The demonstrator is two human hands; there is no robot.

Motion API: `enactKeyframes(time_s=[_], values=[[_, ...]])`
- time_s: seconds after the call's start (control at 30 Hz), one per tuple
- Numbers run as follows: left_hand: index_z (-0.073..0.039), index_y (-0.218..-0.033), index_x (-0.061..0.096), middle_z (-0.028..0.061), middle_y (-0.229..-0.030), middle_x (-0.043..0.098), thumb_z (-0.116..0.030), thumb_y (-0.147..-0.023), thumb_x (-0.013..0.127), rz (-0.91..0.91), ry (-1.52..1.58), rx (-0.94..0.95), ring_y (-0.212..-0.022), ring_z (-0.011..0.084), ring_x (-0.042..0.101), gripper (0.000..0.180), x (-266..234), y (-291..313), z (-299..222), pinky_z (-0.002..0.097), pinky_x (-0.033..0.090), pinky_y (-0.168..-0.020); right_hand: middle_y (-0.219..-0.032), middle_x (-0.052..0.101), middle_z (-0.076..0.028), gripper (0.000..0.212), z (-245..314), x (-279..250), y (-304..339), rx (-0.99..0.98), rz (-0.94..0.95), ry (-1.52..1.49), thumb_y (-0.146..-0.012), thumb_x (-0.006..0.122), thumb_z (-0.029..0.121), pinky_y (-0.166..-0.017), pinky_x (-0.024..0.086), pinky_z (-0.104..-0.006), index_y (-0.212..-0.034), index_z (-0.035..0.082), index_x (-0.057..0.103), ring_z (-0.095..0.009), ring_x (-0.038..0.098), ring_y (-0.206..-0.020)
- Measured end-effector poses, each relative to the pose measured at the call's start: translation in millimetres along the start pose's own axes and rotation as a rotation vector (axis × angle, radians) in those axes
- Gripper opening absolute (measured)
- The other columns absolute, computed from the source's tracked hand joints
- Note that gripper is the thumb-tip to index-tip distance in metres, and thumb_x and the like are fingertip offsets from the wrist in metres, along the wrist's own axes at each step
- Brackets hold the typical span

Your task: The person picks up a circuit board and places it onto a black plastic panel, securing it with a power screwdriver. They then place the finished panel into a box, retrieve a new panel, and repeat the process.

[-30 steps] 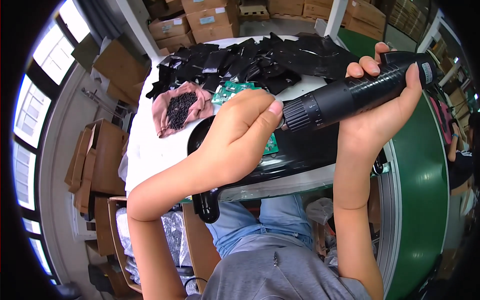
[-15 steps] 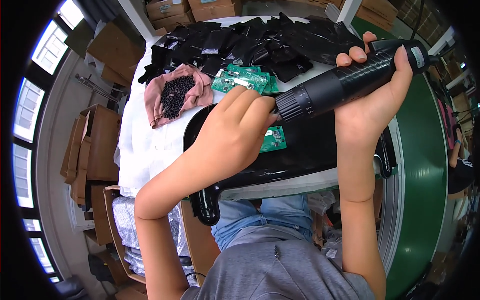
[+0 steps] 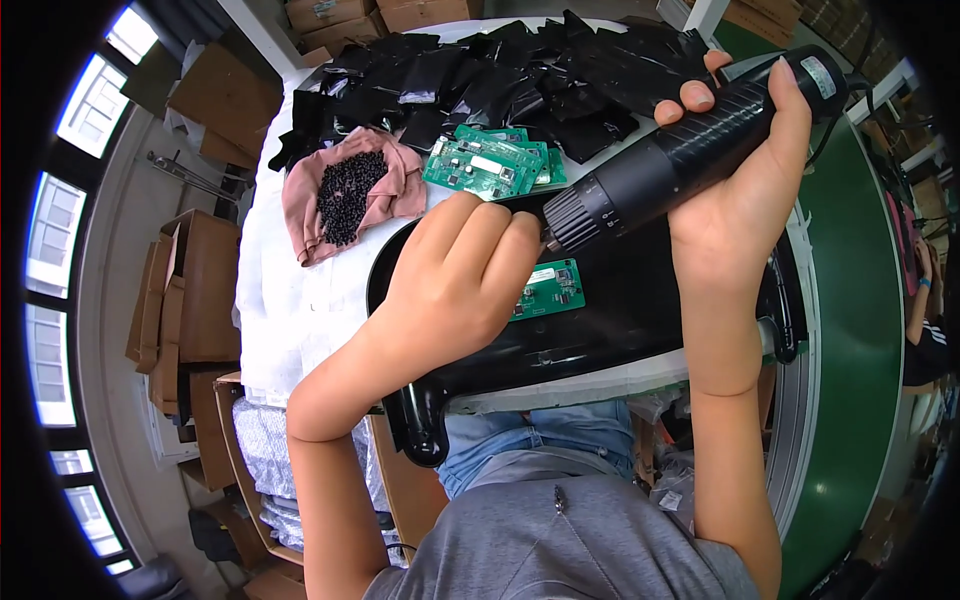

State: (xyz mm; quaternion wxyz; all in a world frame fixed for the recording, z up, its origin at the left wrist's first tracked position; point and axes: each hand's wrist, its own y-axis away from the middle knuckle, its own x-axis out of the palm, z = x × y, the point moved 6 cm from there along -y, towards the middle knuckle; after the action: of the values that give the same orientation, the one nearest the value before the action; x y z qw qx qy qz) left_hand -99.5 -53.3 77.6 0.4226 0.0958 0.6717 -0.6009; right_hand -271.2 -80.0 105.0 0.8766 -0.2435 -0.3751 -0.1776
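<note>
My right hand is wrapped round a black electric screwdriver, whose ribbed nose slants down to the left. Close by its tip, my left hand is closed with the fingertips turned out of sight, so what they pinch cannot be made out. Below both lies a green circuit board on a glossy black plastic housing; the left hand covers part of the board. Small black screws are heaped on a pink cloth to the left. Several more green boards are stacked behind the housing.
Black plastic bags cover the far side of the white-covered table. Cardboard boxes stand at the left, and a box of bubble-wrapped things sits below the table's left edge. Another person is at the far right.
The screwdriver has shifted slightly left and tilts more steeply, and a bit of its metal tip now shows. My left hand has moved slightly left and stays closed.
</note>
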Motion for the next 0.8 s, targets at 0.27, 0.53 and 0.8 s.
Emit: enactKeyframes(time_s=[0.27, 0.53, 0.8], values=[[0.0, -0.084, 0.053, 0.0064, -0.066, 0.041, -0.004, -0.066, 0.059, 0.084, 0.047, -0.035, -0.057, 0.0192, 0.043, 0.019, 3, -3, 0, 0.0292, 0.038, -0.05, -0.085, 0.052, -0.009, 0.027, -6, -7, -3, 0.029, -0.038, 0.05, -0.082, 0.054, 0.023, -0.058, 0.043, -0.0322, -0.095, 0.003, 0.043, -0.015, 0.048, -0.064], [0.001, -0.094, 0.055, 0.0077, -0.068, 0.048, -0.007, -0.073, 0.058, 0.168, 0.208, -0.108, -0.064, 0.0223, 0.048, 0.022, -11, -7, 13, 0.0313, 0.04, -0.057, -0.086, 0.051, -0.009, 0.027, -9, -13, -5, 0.036, -0.034, 0.046, -0.081, 0.054, 0.023, -0.059, 0.043, -0.0331, -0.096, 0.002, 0.044, -0.015, 0.049, -0.065], [-0.003, -0.091, 0.059, 0.0135, -0.079, 0.055, -0.014, -0.079, 0.055, 0.145, -0.143, -0.614, -0.077, 0.0296, 0.053, 0.017, -6, 74, 143, 0.0376, 0.041, -0.069, -0.094, 0.052, -0.013, 0.03, 10, 8, 18, -0.098, 0.312, 0.162, -0.083, 0.048, 0.027, -0.06, 0.042, -0.0355, -0.098, 0.001, 0.043, -0.018, 0.05, -0.065]])
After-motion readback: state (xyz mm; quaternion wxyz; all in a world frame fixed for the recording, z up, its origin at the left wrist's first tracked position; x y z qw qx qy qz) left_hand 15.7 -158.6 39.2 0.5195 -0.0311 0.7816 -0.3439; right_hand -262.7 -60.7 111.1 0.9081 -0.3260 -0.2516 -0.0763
